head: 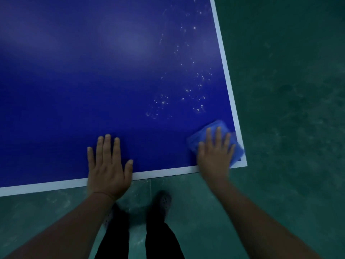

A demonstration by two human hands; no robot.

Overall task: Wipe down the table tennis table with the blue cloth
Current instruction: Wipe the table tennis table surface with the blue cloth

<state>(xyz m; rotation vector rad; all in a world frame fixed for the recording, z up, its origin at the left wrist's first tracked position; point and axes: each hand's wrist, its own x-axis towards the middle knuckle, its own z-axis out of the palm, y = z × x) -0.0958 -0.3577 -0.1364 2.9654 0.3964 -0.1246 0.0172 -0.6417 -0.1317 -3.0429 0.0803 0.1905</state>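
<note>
Blue cloth (pixel 214 128) lies flat at the near right corner of the tabletop (pixel 93 71), pinned under your right hand (pixel 214 152), whose fingers are straight and spread on top of it, pressing rather than clutching. Seen from your own stance, it sits at about 2 o'clock, its right edge lapping over the white border line (pixel 225 68) that runs up the right side. The cloth and that hand are slightly blurred, so I cannot tell how it is folded.

Your left hand (pixel 107 163) rests flat on bare blue surface at roughly 11 o'clock, fingers straight and slightly apart, holding nothing. It looks like a brace against the near edge, and it is well apart from the cloth.

What matters for the coming stroke is the patch of pale speckles (pixel 186 90). They lie directly beyond the cloth, at 12 o'clock from your right hand, and the band runs lengthwise away from you, roughly parallel to the right border. The nearest specks sit just beyond the cloth's far edge; the farthest trail toward the top of the view. Your right hand is by far the nearer one, so a push straight ahead along that band looks like the natural move.

Below the edge you can see the green floor (pixel 289 128) and your dark shoe (pixel 164 201).
</note>
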